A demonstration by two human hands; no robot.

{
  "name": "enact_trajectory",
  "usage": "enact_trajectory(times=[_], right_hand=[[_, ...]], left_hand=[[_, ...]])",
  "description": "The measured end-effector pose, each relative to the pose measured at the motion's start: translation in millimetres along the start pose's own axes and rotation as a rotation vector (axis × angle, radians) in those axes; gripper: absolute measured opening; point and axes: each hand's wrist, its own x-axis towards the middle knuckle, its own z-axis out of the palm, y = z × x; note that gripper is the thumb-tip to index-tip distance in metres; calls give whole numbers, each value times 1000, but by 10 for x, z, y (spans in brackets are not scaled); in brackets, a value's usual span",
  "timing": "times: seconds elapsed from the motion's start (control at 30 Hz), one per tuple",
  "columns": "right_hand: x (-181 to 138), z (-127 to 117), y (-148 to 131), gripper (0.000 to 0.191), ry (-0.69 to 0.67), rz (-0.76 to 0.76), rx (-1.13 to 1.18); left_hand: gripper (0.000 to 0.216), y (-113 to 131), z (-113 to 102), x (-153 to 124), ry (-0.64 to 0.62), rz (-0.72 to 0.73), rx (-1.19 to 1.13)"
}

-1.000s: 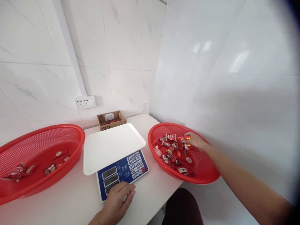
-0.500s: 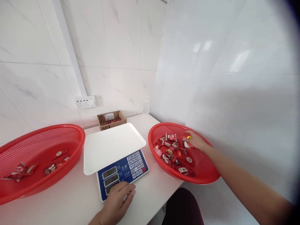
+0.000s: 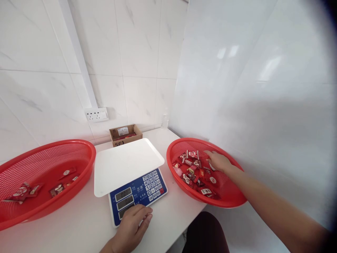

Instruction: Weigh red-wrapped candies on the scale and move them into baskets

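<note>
My left hand rests on the lower edge of a blue-and-white weighing scale, covering part of its lowest display. Its fingers lie loosely stretched and hold nothing. The scale's white pan is bare. On the right, my right hand reaches over the rim into a red mesh basket with its fingers extended. Just beneath that hand shows the white edge of a packet, mostly hidden. Small wrapped candies in red, brown and pink lie to the left of the fingers.
Another red mesh basket at the left holds several red packets. A small cardboard box with red contents stands behind the scale, near a clear bottle. A socket is on the tiled wall. My dark-clothed knee is below.
My right hand has shifted slightly within the right basket; the gold and red wrapper at its fingertips no longer shows. My left hand has stayed still.
</note>
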Motion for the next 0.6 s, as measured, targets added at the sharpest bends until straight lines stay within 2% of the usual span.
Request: enact_trajectory(times=[0.23,0.37,0.6], right_hand=[[91,-15,-185,46,-120,-139,-47],[97,-19,-299,46,-214,-150,-69],[64,-21,-401,57,-309,-155,-116]], left_hand=[[17,17,-13,15,-9,-1,1],[19,33,-27,20,-19,2,8],[19,26,-18,13,-29,-6,7]])
